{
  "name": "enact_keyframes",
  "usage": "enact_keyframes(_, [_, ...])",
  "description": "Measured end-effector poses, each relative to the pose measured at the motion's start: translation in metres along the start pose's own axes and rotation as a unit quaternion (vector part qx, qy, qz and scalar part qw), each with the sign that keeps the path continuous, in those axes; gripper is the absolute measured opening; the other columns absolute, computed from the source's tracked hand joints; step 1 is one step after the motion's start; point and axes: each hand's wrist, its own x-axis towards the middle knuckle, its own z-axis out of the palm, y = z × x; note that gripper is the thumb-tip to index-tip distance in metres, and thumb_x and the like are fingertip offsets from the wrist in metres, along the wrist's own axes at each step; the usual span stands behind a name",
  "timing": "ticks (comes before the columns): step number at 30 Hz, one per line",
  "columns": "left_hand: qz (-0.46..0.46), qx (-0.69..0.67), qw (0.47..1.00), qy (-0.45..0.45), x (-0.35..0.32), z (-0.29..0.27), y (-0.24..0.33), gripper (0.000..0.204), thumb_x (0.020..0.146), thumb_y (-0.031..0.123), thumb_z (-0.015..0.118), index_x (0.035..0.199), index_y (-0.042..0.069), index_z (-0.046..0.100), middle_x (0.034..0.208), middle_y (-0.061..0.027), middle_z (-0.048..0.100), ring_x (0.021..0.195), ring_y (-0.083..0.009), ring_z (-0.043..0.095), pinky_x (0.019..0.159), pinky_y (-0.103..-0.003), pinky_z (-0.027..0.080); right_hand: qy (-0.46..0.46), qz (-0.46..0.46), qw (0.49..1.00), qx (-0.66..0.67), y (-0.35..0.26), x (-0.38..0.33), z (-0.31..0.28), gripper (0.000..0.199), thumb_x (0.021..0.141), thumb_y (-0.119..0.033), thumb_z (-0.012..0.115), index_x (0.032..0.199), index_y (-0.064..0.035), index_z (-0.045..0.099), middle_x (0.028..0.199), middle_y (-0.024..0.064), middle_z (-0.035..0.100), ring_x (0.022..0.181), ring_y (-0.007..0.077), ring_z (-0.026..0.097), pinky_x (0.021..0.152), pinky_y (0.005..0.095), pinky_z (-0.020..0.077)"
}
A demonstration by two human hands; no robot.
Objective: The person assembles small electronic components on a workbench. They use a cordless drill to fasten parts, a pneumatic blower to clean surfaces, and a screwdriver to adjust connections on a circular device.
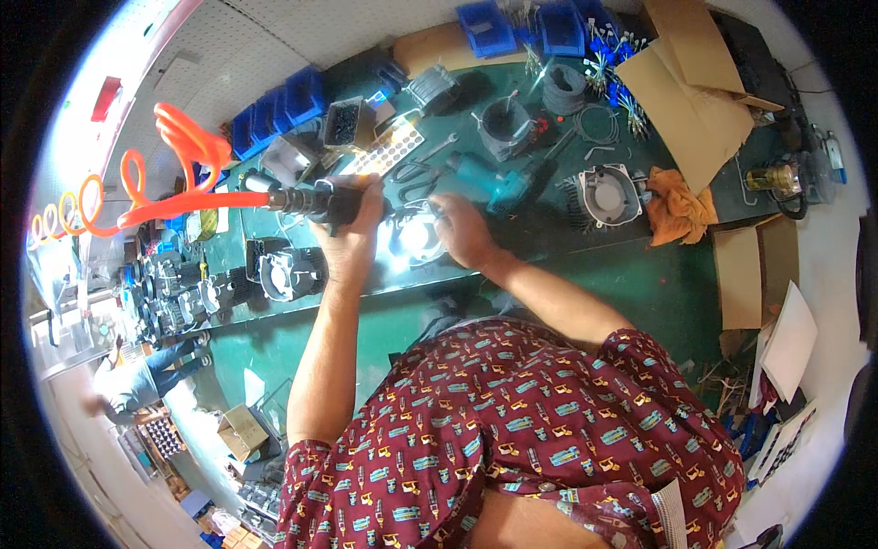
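Note:
My left hand (pixel 350 240) is wrapped round a black air tool (pixel 340 203), whose metal fitting joins an orange coiled air hose (pixel 197 209). The tool lies sideways, its front end pointing right toward a round metal housing (pixel 419 240) near the front edge of the green bench. Glare washes out much of that housing. On its right side, my right hand (pixel 468 233) grips the rim with bent fingers; its fingertips are partly lost in the brightness. A teal power tool (pixel 489 183) lies just behind my right hand.
Similar housings (pixel 285 274) line the bench's left part; another (pixel 605 197) stands right beside an orange rag (pixel 681 209). Behind are a wrench (pixel 437 146), a sticker sheet (pixel 389 148), blue bins (pixel 279 110) and cardboard (pixel 686 101). Another person (pixel 137 380) is at far left.

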Motion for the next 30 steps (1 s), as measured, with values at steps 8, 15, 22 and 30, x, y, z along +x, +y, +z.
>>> enact_keyframes(8, [0.047,-0.041,0.997,0.036,-0.042,-0.017,0.024,0.026,0.086,0.001,0.07,0.11,0.0,0.06,0.109,-0.0137,0.069,0.101,-0.0199,0.066,0.093,-0.036,0.052,-0.015,0.069,0.997,0.002,0.005,0.003,-0.013,0.042,0.086,-0.01,0.058,0.127,0.0005,0.055,0.122,0.0227,0.059,0.115,0.0404,0.055,0.102,0.0456,0.0438])
enact_keyframes(15, [-0.001,-0.076,0.997,0.034,-0.08,-0.026,0.003,0.027,0.088,0.003,0.071,0.111,0.004,0.057,0.11,-0.0155,0.068,0.109,-0.0262,0.064,0.101,-0.044,0.048,-0.008,0.054,0.998,0.016,0.007,0.005,-0.021,0.042,0.089,-0.015,0.052,0.127,0.0014,0.055,0.123,0.024,0.059,0.116,0.0412,0.055,0.104,0.047,0.0416])
enact_keyframes(22, [0.015,-0.072,0.997,0.034,-0.083,-0.026,0.002,0.024,0.091,0.0,0.062,0.113,0.005,0.054,0.113,-0.0166,0.067,0.111,-0.0275,0.064,0.107,-0.048,0.044,-0.012,0.063,0.998,0.009,0.007,0.007,-0.025,0.041,0.091,-0.016,0.051,0.127,0.0028,0.054,0.122,0.0249,0.059,0.114,0.0415,0.056,0.102,0.0465,0.043])
enact_keyframes(30, [0.009,-0.061,0.997,0.055,-0.085,-0.023,0.005,0.026,0.089,0.0,0.065,0.113,0.004,0.056,0.111,-0.0164,0.068,0.107,-0.0239,0.065,0.099,-0.041,0.049,-0.005,0.043,0.999,0.004,0.002,0.008,-0.026,0.04,0.091,-0.016,0.05,0.126,0.0026,0.055,0.122,0.0251,0.059,0.115,0.0417,0.056,0.102,0.0466,0.0435])
